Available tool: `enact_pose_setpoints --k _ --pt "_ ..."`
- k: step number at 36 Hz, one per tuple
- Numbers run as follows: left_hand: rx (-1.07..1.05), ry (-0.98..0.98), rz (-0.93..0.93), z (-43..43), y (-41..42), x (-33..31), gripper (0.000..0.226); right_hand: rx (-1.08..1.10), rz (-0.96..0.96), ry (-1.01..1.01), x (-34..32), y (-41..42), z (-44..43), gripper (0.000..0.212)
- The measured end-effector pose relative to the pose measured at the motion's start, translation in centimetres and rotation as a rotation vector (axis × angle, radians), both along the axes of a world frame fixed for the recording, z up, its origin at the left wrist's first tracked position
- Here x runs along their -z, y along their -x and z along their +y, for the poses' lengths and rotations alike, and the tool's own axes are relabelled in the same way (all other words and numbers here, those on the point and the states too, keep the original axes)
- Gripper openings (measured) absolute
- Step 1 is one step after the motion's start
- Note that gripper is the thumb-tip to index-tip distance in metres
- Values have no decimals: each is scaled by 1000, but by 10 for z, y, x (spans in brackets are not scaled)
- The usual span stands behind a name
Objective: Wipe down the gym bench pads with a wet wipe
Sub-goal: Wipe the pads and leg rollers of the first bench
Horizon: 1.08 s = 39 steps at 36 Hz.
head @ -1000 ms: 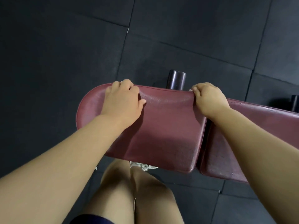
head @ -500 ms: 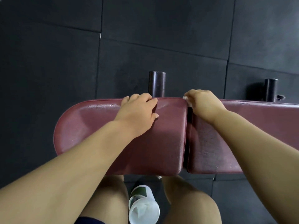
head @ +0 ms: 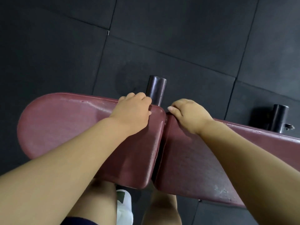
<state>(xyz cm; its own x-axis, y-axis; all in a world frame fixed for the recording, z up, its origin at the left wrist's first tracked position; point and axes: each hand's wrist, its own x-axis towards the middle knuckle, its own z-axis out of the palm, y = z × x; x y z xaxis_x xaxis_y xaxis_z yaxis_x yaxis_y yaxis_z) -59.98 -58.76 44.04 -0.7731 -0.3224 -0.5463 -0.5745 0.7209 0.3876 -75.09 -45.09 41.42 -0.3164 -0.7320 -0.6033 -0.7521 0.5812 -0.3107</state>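
My left hand (head: pixel 133 114) grips the far edge of the left pad (head: pixel 65 124); my right hand (head: pixel 190 116) curls at the gap, wipe hidden, so I cannot tell its hold. I judge the right pad (head: pixel 186 159) mostly remains.

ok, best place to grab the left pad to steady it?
Its far long edge, reaching over the top from the near side: the pad lies flat with a rounded rim fingers can hook, as the left hand does now.
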Motion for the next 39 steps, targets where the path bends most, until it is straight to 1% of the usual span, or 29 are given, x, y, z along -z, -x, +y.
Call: enact_pose_setpoints --k 4,7,10,12,14,17,22,26,31,35,39 --pt "-35 49 -2 31 17 -6 31 -6 47 91 2 11 27 31" --pt "-55 55 12 64 33 -8 46 41 39 113 0 29 60 32" --pt "-88 38 35 105 49 -10 56 54 82 58 -6 57 100 35" --pt "-186 10 13 130 60 -10 68 86 108 -4 -12 82 130 36" --pt "-310 9 -1 144 65 -8 76 161 100 -35 -17 104 159 37" --pt "-411 5 3 148 65 -4 78 236 48 19 -20 116 185 30" --pt "-413 30 26 152 64 -1 77 239 100 26 -15 97 169 36" --pt "-440 14 73 152 62 3 76 87 74 89 -12 78 140 41" --pt "-483 -10 104 149 62 9 77 -92 5 137 -8 67 114 41" --pt "-555 -67 165 145 62 8 75 -132 40 173 -6 68 117 51" --pt "-604 -78 215 144 63 9 74 -108 71 156 -3 68 116 54"
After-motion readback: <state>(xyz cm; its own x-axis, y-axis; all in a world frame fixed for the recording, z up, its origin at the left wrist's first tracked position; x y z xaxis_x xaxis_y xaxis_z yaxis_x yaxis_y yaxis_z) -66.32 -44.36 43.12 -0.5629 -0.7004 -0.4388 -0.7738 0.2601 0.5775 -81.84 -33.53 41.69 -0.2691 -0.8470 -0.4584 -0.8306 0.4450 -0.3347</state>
